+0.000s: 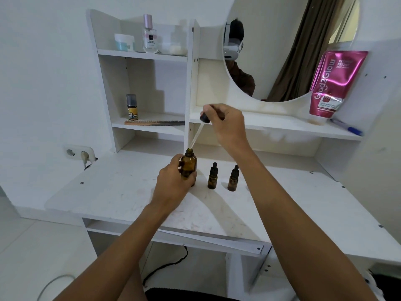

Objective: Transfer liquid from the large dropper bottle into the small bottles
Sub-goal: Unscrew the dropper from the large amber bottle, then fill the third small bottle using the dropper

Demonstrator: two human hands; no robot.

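Note:
My left hand (173,181) grips the large amber dropper bottle (189,165), which stands uncapped on the white desk (121,192). My right hand (225,124) pinches the black dropper cap (205,117) above it. The glass pipette (196,136) slants down and its tip sits at the bottle's open mouth. To the right of the large bottle stand two small amber bottles (213,176) (233,178), both upright with their black dropper caps on.
A white shelf unit rises behind the desk with a comb (154,122), a small yellow-labelled bottle (132,107), a perfume bottle (149,35) and a jar (124,42). A round mirror (288,46), a pink pouch (334,83) and a blue pen (347,127) are at the right. A wall socket (79,153) is at the left.

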